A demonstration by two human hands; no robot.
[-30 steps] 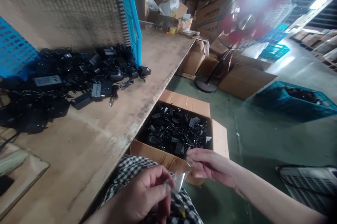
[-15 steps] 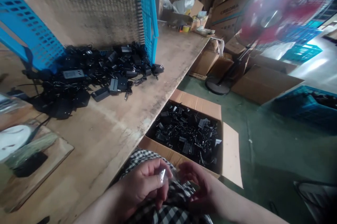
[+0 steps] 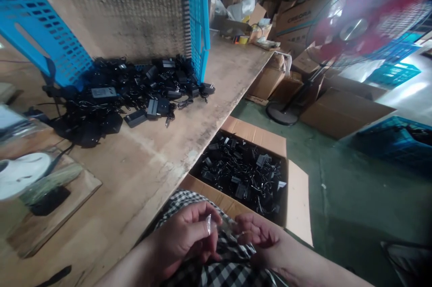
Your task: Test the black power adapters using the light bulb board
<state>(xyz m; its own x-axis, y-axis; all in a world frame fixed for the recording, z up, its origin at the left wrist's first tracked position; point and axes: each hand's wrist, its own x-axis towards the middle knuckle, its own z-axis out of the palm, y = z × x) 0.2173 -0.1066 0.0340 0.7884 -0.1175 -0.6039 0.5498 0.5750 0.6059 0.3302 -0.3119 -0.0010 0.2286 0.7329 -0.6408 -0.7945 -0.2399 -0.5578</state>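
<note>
My left hand [image 3: 191,233] is closed, with a small piece of shiny clear plastic [image 3: 209,224] pinched between thumb and fingertips. Facing it, my right hand [image 3: 261,237] has its fingers curled inward; what lies in them, if anything, is too small to make out. Both hands hover over a black-and-white checked cloth [image 3: 222,273] on my lap. Just beyond them stands an open cardboard box [image 3: 297,201] filled with black power adapters [image 3: 241,170] and their cables. More black adapters [image 3: 135,93] lie heaped on the wooden table [image 3: 175,143] to the left.
A blue plastic crate [image 3: 199,21] lies tipped on its side behind the heap. A white roll [image 3: 25,172] and a wooden board [image 3: 81,192] are at the left. A pedestal fan [image 3: 353,30] with red blades stands at the right, near cardboard boxes [image 3: 347,109] and another blue crate [image 3: 394,143].
The right hand has turned, and its fingers have curled in towards the left hand. My left hand keeps its pinch on the plastic. The camera view has shifted slightly left.
</note>
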